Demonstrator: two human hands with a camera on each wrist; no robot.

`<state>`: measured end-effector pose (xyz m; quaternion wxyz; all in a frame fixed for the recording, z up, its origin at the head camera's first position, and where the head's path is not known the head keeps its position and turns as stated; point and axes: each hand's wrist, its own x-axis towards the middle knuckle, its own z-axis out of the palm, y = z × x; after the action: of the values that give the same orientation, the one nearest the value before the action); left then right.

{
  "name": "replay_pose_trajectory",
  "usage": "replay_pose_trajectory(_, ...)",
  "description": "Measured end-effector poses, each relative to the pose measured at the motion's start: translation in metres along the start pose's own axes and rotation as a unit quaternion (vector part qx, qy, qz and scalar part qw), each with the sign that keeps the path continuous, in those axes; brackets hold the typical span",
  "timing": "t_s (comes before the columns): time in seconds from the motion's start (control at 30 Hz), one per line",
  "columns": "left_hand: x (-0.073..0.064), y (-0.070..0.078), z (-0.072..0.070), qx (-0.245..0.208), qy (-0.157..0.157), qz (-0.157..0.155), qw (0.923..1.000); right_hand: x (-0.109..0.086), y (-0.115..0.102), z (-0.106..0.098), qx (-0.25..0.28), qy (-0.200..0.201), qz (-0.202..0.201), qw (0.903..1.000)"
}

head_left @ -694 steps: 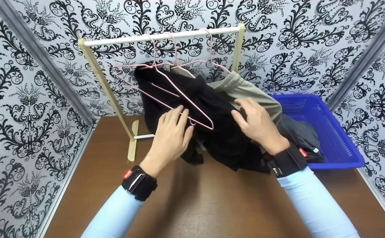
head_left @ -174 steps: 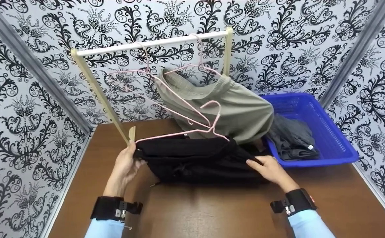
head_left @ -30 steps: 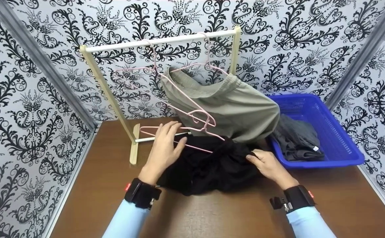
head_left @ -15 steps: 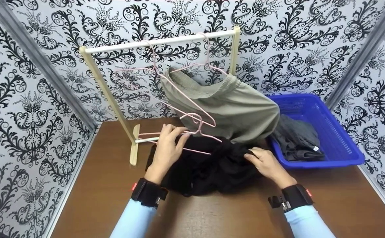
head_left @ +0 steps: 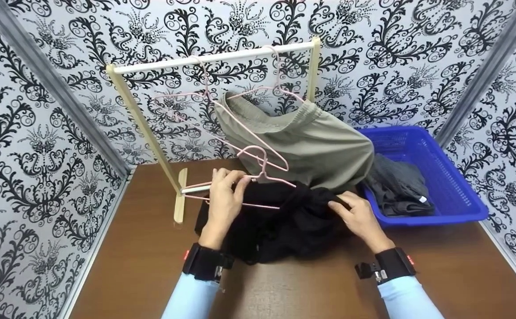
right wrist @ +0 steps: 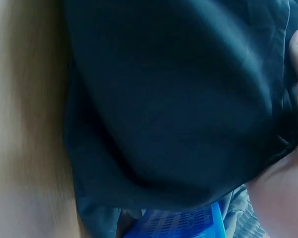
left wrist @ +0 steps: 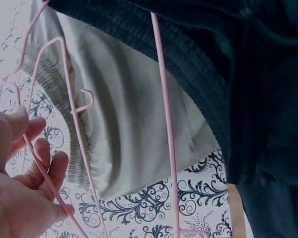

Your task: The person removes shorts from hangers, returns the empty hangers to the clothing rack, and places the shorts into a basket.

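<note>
In the head view, my left hand (head_left: pixel 224 199) pinches the left arm of a pink wire hanger (head_left: pixel 263 170) between thumb and fingers. The hanger's hook points up and its right end runs inside the waistband of black pants (head_left: pixel 291 235). Those pants lie bunched on the table, and my right hand (head_left: pixel 357 217) grips their waist near the right side. The left wrist view shows the elastic waistband (left wrist: pixel 198 64) around the hanger's lower bar (left wrist: pixel 166 109), with the bar's left part outside it. Black cloth (right wrist: pixel 164 109) fills most of the right wrist view, hiding my right fingertips.
Behind stands a clothes rack (head_left: pixel 222 56) with a bare pink hanger (head_left: pixel 244 122) and grey-green pants (head_left: pixel 302 141) on another hanger. A blue basket (head_left: pixel 457 190) holding folded dark grey clothing (head_left: pixel 400 186) sits at the right. Patterned walls enclose the brown table (head_left: pixel 284 292).
My left fingers have closed on the hanger's arm, and the hanger has shifted slightly left. My right hand keeps its grip on the black pants. Earlier, those pants hung on the rack.
</note>
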<state>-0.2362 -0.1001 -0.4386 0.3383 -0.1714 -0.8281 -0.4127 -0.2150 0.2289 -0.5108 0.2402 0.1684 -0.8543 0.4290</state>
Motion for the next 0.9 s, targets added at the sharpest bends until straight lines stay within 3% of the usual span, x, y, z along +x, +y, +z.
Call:
replay_pose_trajectory(0.43, 0.005, 0.007, 0.004, -0.006, 0.044, -0.021, 0.9988, 0.01, -0.004, 0.008, 0.037, 0.095, 0.022, 0.9946)
replay_pose_trajectory(0.67, 0.007, 0.011, 0.005, -0.012, 0.058, -0.048, 0.9971, 0.014, -0.006, 0.016, 0.115, 0.137, 0.041, 0.9831)
replay_pose_trajectory(0.9, 0.005, 0.014, 0.008, -0.011, 0.076, -0.068, 0.9947, 0.018, -0.032, 0.015, 0.139, 0.166, 0.034, 0.9757)
